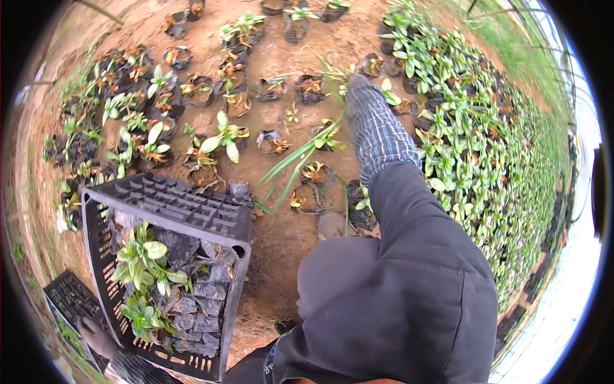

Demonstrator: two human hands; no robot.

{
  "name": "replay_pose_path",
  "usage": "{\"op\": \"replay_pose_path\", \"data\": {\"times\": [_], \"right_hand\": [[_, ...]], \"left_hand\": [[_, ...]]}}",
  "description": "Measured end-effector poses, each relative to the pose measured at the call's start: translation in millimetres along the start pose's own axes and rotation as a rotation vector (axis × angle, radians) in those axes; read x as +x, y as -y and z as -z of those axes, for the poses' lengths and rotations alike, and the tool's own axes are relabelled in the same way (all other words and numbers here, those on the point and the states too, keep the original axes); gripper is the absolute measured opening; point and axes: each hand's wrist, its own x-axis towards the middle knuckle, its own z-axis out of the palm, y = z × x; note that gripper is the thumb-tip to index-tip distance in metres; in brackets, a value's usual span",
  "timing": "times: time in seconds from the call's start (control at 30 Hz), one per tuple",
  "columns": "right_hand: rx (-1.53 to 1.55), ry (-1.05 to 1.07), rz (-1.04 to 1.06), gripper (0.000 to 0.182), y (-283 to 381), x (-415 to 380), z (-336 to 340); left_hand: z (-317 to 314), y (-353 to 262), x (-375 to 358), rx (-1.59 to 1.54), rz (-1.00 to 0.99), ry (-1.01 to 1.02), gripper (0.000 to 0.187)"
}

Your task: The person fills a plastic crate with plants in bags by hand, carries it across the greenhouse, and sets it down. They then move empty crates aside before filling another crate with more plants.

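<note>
My right hand (357,82), in a greyish glove below a plaid sleeve, reaches far forward to a small potted seedling (345,72) with thin green blades. Its fingers are mostly hidden by the sleeve and leaves. My left hand (96,336), also gloved, is at the lower left, by the outer side of a black plastic crate (240,249). How its fingers are placed cannot be made out. Inside the crate stand several black bag pots (195,320) and leafy green seedlings (142,259).
Bag pots with brown, withered plants (311,88) stand scattered over bare soil (275,249). Dense rows of green seedlings (473,147) fill the right side. More potted plants (157,150) are at the left. Another dark crate (70,297) is partly visible at the lower left. My bent knee (339,275) is close by.
</note>
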Motion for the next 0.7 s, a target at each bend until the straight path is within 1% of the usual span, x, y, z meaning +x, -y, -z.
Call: {"op": "replay_pose_path", "data": {"times": [0.03, 0.07, 0.1, 0.13, 0.17, 0.2, 0.27, 0.3, 0.33, 0.37, 0.4, 0.43, 0.47, 0.53, 0.57, 0.63, 0.67, 0.7], "right_hand": [[0.218, 0.007, 0.021, 0.032, -31, 43, -33], [0.426, 0.019, 0.041, 0.033, -59, 82, -63], [0.368, -0.001, 0.005, 0.031, -40, 54, -45], [0.31, -0.018, -0.032, 0.029, -18, 24, -24], [0.254, -0.033, -0.069, 0.028, 8, -12, 0], [0.262, -0.039, -0.082, 0.028, 14, -10, -3], [0.871, -0.081, -0.384, 0.022, 22, -1, -9], [1.173, -0.102, -0.533, 0.019, 19, 5, -10], [1.175, -0.108, -0.538, 0.019, 4, 29, -25], [1.282, -0.04, -0.548, 0.024, -19, 65, -57], [1.383, 0.038, -0.554, 0.029, -34, 87, -84], [1.371, 0.05, -0.556, 0.029, -47, 93, -101], [1.47, 0.058, -0.421, 0.025, -63, 98, -111], [1.666, 0.081, -0.141, 0.021, -92, 103, -125], [1.762, 0.094, -0.005, 0.021, -98, 97, -131], [1.828, 0.088, -0.035, 0.02, -81, 70, -119], [1.855, 0.085, -0.039, 0.02, -69, 60, -109], [1.883, 0.081, -0.05, 0.019, -55, 49, -95]], "left_hand": [[24, -71, 2, -0.062, -0.033, -0.068, 0.043], [39, -133, 8, -0.219, -0.117, -0.087, 0.041], [49, -194, 11, -0.377, -0.201, -0.102, 0.04], [56, -265, 4, -0.598, -0.362, -0.028, 0.037], [48, -313, 4, -0.852, -0.341, 0.101, 0.036], [51, -382, -12, -0.818, -0.521, 0.227, 0.034], [33, -493, -30, -0.808, -0.905, 0.562, 0.032], [13, -540, -47, -0.746, -0.995, 0.71, 0.03], [-22, -575, -65, -0.702, -1.094, 0.766, 0.033], [-38, -622, -85, -0.395, -1.129, 0.955, 0.037], [-64, -662, -107, -0.101, -1.17, 1.085, 0.043], [-86, -687, -129, -0.029, -1.075, 1.199, 0.049], [-91, -700, -146, 0.021, -0.981, 1.26, 0.052], [-98, -702, -172, -0.092, -0.894, 1.375, 0.052], [-117, -700, -180, -0.093, -0.878, 1.383, 0.052], [-151, -693, -195, -0.11, -0.928, 1.344, 0.049], [-154, -694, -188, -0.109, -0.912, 1.337, 0.049], [-155, -696, -181, -0.194, -0.958, 1.286, 0.047]]}}
